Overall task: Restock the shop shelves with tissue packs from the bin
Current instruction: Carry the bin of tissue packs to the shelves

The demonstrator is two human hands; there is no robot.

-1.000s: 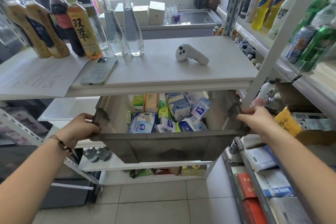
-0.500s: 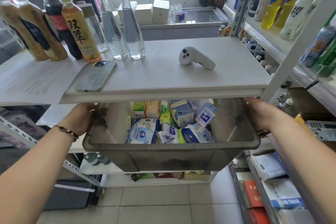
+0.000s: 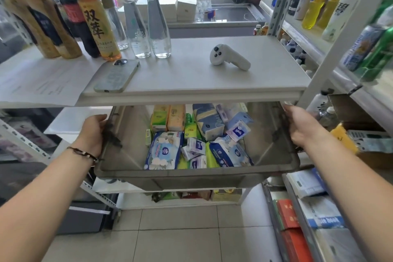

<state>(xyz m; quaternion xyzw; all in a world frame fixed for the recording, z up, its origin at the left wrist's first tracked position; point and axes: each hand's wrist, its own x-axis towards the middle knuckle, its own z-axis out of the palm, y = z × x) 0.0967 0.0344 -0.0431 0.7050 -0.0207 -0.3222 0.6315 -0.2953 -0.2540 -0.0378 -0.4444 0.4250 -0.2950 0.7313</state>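
Observation:
A grey translucent plastic bin (image 3: 191, 178) hangs in the air just under the front of the white top shelf (image 3: 191, 78). My left hand (image 3: 92, 132) grips its left rim and my right hand (image 3: 302, 125) grips its right rim. Inside lie several tissue packs (image 3: 163, 151), blue-white, green and orange, heaped toward the middle and back. The bin's far end is hidden under the shelf board.
On the top shelf stand drink bottles (image 3: 95, 21), a phone (image 3: 117, 75), a sheet of paper (image 3: 40, 83) and a white controller (image 3: 228, 57). Racks with bottles and cans (image 3: 331, 6) flank the right side; notebooks (image 3: 319, 215) are below them. Tiled floor lies beneath.
The bin has come up with both hands and now sits just under the top shelf, held level. My hands have kept their grip on the rims.

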